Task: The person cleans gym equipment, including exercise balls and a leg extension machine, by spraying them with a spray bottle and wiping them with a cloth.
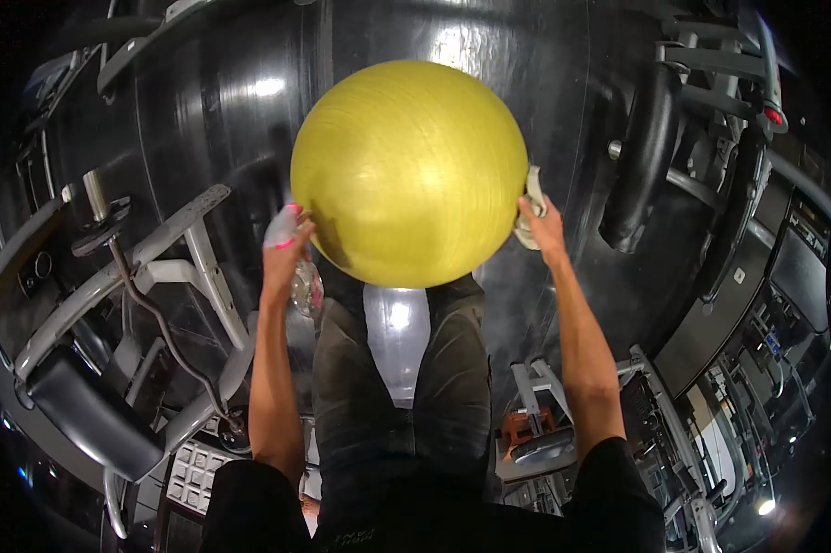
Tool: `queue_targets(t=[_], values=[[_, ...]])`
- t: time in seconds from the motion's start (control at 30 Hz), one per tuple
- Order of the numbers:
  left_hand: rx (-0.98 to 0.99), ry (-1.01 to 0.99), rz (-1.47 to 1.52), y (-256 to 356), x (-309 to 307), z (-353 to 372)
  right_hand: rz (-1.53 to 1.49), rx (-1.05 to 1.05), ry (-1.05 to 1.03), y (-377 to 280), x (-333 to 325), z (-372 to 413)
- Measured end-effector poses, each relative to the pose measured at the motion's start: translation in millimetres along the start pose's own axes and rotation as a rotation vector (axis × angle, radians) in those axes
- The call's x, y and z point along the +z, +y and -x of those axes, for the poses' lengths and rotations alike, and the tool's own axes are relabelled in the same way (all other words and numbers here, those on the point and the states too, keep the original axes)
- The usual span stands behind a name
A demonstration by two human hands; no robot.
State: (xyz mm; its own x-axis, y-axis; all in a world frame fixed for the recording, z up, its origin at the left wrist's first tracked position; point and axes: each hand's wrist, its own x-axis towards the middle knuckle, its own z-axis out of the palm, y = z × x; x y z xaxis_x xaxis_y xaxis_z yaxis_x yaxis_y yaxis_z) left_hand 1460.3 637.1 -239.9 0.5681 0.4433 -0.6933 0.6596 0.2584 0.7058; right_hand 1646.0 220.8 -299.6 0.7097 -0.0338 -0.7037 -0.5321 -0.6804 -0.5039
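Left hand [284, 253] closed on spray bottle [306, 287] left of yellow ball [409, 173], right hand [544, 230] gripping white cloth [532, 201] right of it

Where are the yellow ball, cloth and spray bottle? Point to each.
yellow ball [409, 173]: head view, middle of its surface.
cloth [532, 205]: head view, its bunched white fold.
spray bottle [306, 288]: head view, its clear body.

Dim gym view, heavily fisheye-bent, with black vignetting in the corners. Overhead lamps leave white glare patches on the glossy black floor [203, 111] and a soft sheen on the yellow exercise ball [409, 173]; the centre is sharp, the edges smeared
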Motion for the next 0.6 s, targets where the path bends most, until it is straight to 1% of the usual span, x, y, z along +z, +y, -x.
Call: queue_targets(t=[0.03,0.07,0.1,0.13,0.17,0.23,0.27,0.3,0.33,0.37,0.4,0.47,0.5,0.53,0.6], values=[[-0.126,-0.026,-0.193,7,11,2,0.015,0.034,0.012,-4,17,4],[-0.251,-0.052,-0.386,12,25,5,0.192,0.033,0.105,-7,29,12],[-0.246,-0.05,-0.385,7,33,5,0.098,0.022,0.184,-9,37,16],[0.042,0.054,-0.477,-2,43,5,0.007,0.011,0.263,-16,42,21],[0.33,0.157,-0.558,-10,52,3,0.011,0.008,0.271,-23,41,27],[0.365,0.176,-0.534,-4,64,-2,-0.105,-0.09,0.335,-59,39,43],[0.4,0.19,-0.524,0,68,-5,-0.119,-0.292,0.432,-54,53,41],[0.377,0.191,-0.525,8,72,-5,0.018,-0.34,0.461,-66,65,51],[0.38,0.194,-0.525,10,76,-6,0.164,-0.513,0.424,-79,77,63],[0.375,0.189,-0.589,10,79,-7,0.398,-0.632,0.357,-99,85,79],[0.372,0.184,-0.654,8,78,-10,0.393,-0.636,0.358,-106,85,81],[0.364,0.217,-0.623,1,68,-16,0.401,-0.707,0.104,-118,84,85],[0.323,0.2,-0.576,-1,61,-18,0.494,-0.771,-0.057,-127,69,83],[0.28,0.185,-0.53,-5,52,-19,0.497,-0.776,-0.057,-122,60,75],[0.304,0.167,-0.521,-10,38,-19,0.491,-0.791,0.172,-109,51,53]])
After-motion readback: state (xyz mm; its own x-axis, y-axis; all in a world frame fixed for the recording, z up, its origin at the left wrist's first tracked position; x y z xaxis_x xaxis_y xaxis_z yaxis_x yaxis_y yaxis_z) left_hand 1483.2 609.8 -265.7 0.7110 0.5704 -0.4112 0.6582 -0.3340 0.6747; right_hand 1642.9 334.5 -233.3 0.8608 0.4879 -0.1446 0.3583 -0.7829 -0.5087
